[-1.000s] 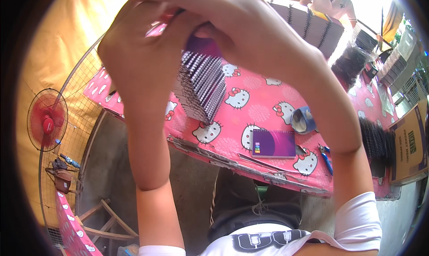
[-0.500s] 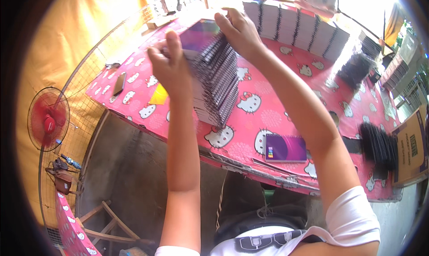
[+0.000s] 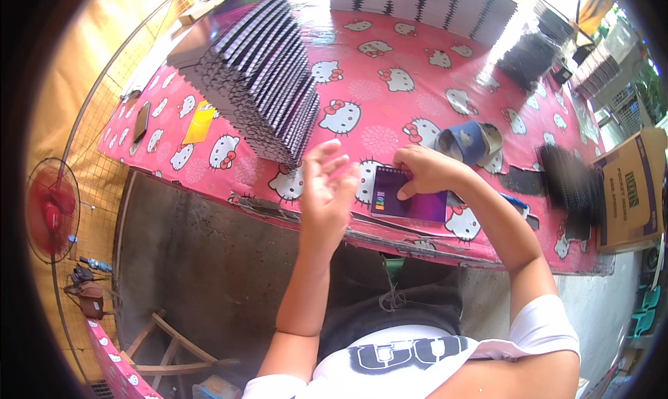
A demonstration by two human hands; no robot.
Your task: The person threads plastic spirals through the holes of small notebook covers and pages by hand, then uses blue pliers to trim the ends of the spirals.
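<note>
A spiral-bound notebook [image 3: 421, 207] with a purple cover lies near the front edge of the pink table. Over its top edge bends my right hand [image 3: 433, 170], thumb on the cover and fingers curled at the binding. Just left of it, my left hand [image 3: 325, 193] is raised, palm turned up, fingers apart and holding nothing. Beyond my left hand stands a tall, leaning stack of spiral-bound notebooks [image 3: 261, 79], black coils facing right and a purple cover on top.
Beside my right hand sits a round blue and beige object [image 3: 465, 143]. Black binding coils [image 3: 567, 186] and a cardboard box [image 3: 632, 193] are at the right. Notebook stacks [image 3: 435, 9] line the back. A yellow card [image 3: 200, 122], a phone [image 3: 141, 122] and a fan [image 3: 52, 214] are leftward.
Both hands have left the top of the stack and come down toward the table's front edge. The right one now grips the single notebook; the left has opened.
</note>
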